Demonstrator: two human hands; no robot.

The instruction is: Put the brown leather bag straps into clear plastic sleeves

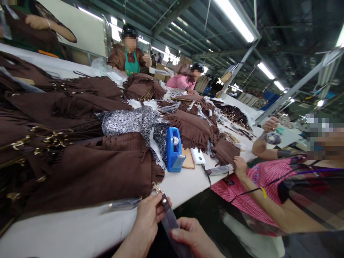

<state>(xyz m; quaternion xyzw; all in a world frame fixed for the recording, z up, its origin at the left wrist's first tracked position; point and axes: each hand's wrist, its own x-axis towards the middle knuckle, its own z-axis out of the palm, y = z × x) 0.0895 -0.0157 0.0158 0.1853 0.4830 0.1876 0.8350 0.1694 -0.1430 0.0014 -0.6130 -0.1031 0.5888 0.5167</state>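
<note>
right hand (191,233) is sitting lowest and closest, thumb and fingers pinching the strap (168,212), parted no wider than the strap itself. left hand (146,215) is curling round the upper end, thumb near a pale stud (164,201), also gripping. strap is sloping down past the edge of the counter (67,233), greyish film (181,248) apparently covering it. gold clip (156,187) is lying at its top, just beside the near corner of the brown bag (115,172); hooked on or not, cannot tell.

risks, as judged: film is looking slick, so a light pinch could be slipping and the strap falling off the edge. if the clip is hooked, a hard pull could be dragging the bag over, since it is lying close to the edge. a twisting strap could be scraping the clip's metal against the bag.

farther up: blue dispenser (172,154) is standing beside patterned wrap (120,122); a shoved bag could be pushing both. white device (197,156) is trailing a cable (206,173) towards the edge, an easy snag. at right, a co-worker's hand (240,167) is touching a smaller bag (225,152); arms could be bumping.
</note>
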